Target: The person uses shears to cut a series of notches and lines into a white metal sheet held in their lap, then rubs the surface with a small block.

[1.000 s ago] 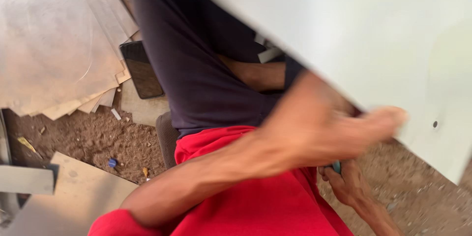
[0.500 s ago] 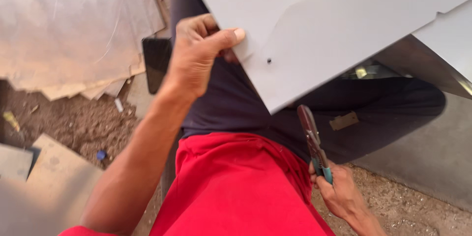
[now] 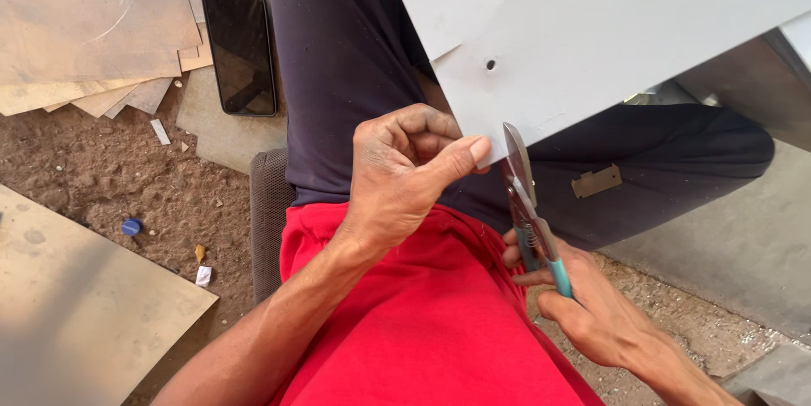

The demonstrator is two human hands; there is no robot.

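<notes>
Nearest, a soft red shirt (image 3: 405, 330) fills the lower middle of the view. The right hand (image 3: 583, 305) is clenched around the teal-sleeved handles of metal snips (image 3: 528, 203), whose narrow steel blades meet the lower edge of a flat, matte grey sheet (image 3: 608, 34). The left hand (image 3: 405, 174) pinches that same edge just beside the blades, thumb on top, fingers curled beneath. The sheet is smooth, straight-edged, with a small round hole (image 3: 490, 64), and lies over dark trousers (image 3: 355, 59). Beyond, on gritty brown dirt ground (image 3: 101, 178), a glossy black phone (image 3: 241, 51) rests beside stacked dull, scratched metal sheets (image 3: 93, 17).
</notes>
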